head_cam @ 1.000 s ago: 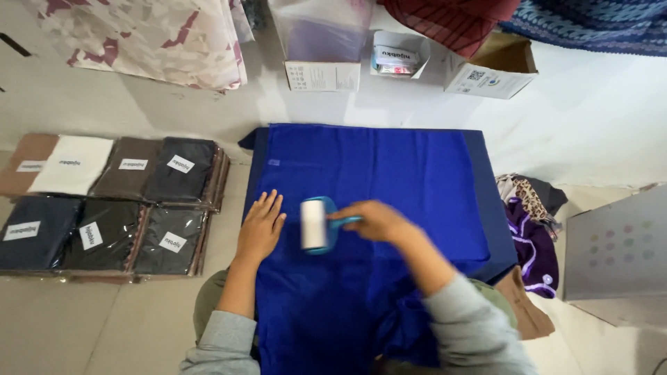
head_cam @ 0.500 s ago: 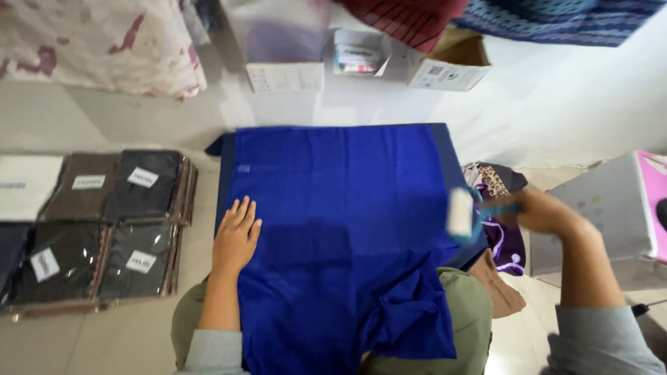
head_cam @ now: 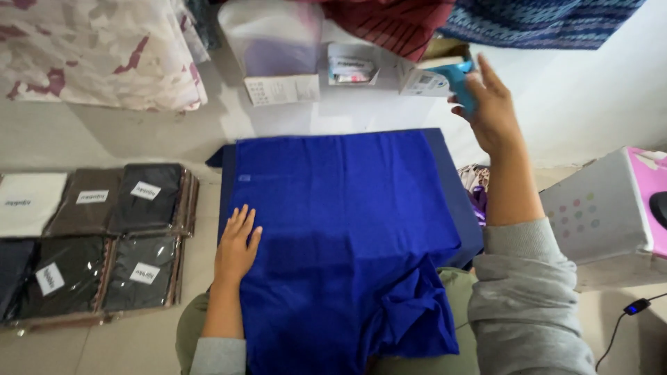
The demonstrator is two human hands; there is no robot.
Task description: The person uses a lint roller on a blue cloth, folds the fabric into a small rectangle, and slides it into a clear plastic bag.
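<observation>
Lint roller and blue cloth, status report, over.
Left hand flat on blue cloth. Right hand raised, grip shut on teal lint roller near boxes. Nothing blocking the cloth.

The blue cloth looked like matt woven fabric, smooth where flat and crumpled at its near end. The packed garments lay in glossy clear plastic with paper labels. The roller handle was smooth teal plastic. The sleeve was soft grey knit.

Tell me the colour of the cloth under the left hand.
The cloth under the left hand is a solid royal blue, plain to see in the head view.
</observation>
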